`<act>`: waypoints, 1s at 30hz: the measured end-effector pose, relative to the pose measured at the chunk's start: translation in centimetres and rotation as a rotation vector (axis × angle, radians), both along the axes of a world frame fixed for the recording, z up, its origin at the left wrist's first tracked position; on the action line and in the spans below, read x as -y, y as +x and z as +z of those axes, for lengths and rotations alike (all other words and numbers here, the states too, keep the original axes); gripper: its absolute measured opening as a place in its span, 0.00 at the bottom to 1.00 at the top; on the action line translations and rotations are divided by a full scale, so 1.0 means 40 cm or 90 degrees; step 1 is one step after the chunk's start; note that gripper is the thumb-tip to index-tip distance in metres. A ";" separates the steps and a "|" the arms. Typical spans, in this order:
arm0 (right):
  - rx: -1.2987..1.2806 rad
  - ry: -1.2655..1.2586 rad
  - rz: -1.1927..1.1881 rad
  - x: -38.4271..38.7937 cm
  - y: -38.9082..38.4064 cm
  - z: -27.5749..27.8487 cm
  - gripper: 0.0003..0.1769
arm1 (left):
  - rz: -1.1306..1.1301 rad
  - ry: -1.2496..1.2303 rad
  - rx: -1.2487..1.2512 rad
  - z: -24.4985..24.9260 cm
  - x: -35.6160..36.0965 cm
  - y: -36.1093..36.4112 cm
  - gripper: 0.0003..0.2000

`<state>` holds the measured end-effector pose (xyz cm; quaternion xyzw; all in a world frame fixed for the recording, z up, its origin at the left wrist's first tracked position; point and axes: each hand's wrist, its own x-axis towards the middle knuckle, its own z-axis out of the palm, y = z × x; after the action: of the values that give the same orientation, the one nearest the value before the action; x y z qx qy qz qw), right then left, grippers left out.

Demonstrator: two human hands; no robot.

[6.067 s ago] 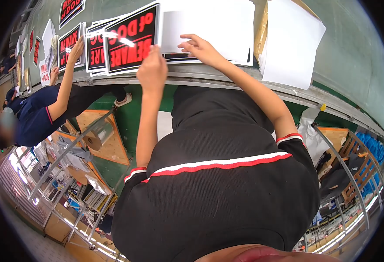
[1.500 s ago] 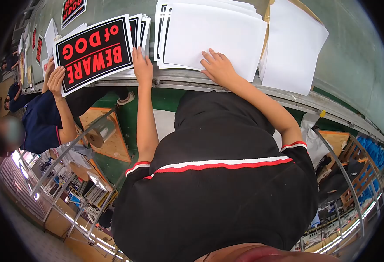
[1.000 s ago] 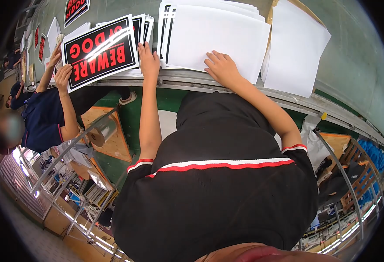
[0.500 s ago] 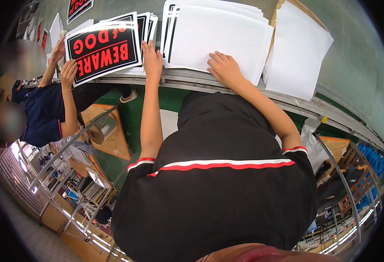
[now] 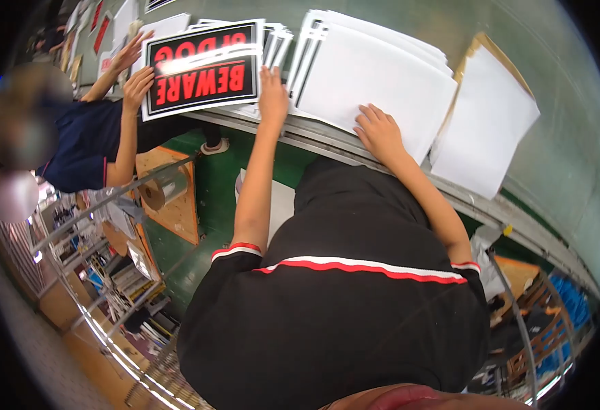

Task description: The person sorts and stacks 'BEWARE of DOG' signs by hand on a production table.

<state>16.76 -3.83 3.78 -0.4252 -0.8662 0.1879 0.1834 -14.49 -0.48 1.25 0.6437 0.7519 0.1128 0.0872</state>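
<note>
A black "BEWARE of DOG" sign (image 5: 209, 80) with red letters and a white border lies upside down to my view. My left hand (image 5: 273, 99) is at its right edge, fingers stretched out and nearly straight. More signs (image 5: 281, 42) lie fanned out just beyond those fingers. My right hand (image 5: 380, 134) rests flat, fingers slightly spread, on the near edge of a stack of white sheets (image 5: 382, 72). Black borders show on the lower sheets at the stack's left side. A co-worker's hand (image 5: 138, 87) holds the sign's left edge.
Right of the stack, white sheets (image 5: 487, 116) lie over brown card (image 5: 474, 51) on the grey-green table (image 5: 552, 61). A metal rail (image 5: 313, 135) runs along the table's near edge. The co-worker in a dark shirt (image 5: 85, 147) stands at left. Behind are metal railings (image 5: 119, 195).
The view has shifted, so the table and sheets appear farther right and lower. The sign now looks more level, its right edge at my left fingers. My right hand stays on the white stack.
</note>
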 end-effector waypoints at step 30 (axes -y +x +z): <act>-0.643 -0.671 -0.123 -0.090 -0.100 0.028 0.24 | -0.095 0.159 0.021 0.218 0.075 0.178 0.25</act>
<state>12.78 -0.22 4.89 -0.3927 -0.4297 0.7352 0.3474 -7.36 -3.50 9.95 0.7016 0.6806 0.2093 0.0270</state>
